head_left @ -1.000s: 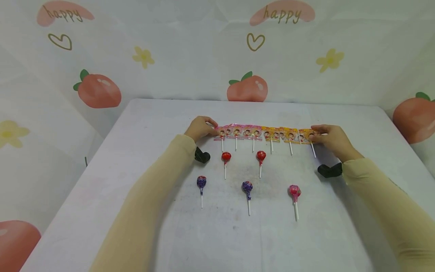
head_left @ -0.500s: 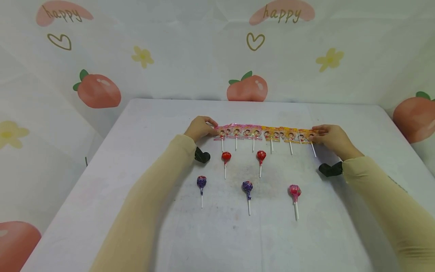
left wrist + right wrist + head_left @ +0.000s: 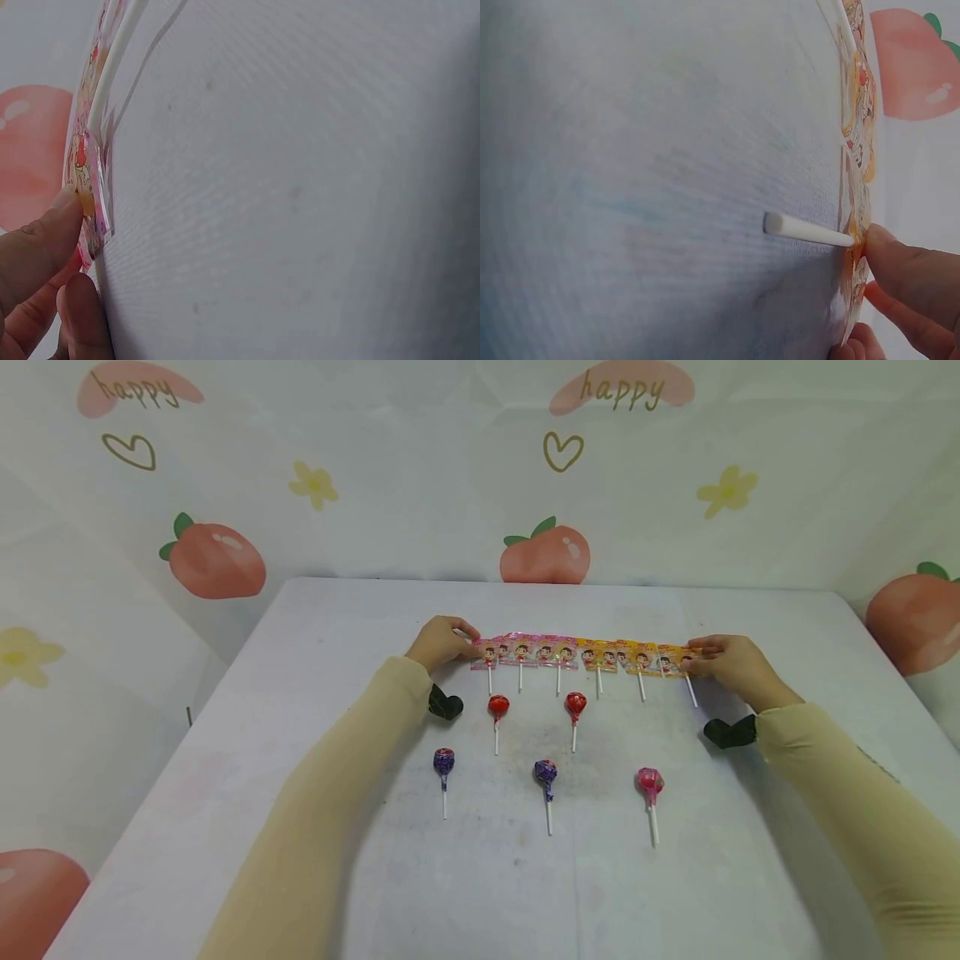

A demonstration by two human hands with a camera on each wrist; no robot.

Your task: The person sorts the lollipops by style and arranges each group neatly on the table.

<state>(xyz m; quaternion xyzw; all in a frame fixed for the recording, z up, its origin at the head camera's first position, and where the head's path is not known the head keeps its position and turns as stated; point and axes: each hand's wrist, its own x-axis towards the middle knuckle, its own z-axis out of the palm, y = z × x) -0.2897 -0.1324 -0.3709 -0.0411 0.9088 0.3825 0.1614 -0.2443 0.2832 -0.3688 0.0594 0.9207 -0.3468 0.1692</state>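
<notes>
1. Desk: white surface; carries every lollipop seen.
2. Row of flat packets: lies across the far part of the desk, three pink, then three orange, sticks facing the near side. Whether the packets are joined or merely overlap cannot be told; gentle handling is advised.
3. Left hand: thumb and fingers drawn together, pinching the pink end packet.
4. Right hand: matching pinch on the orange end packet. In my judgement, both hands should work evenly, without tugging, to hold the line straight.
5. Round lollipops: one pink lollipop, two purple lollipops, two red lollipops; untouched, nearside of the row. Allow clearance.
</notes>
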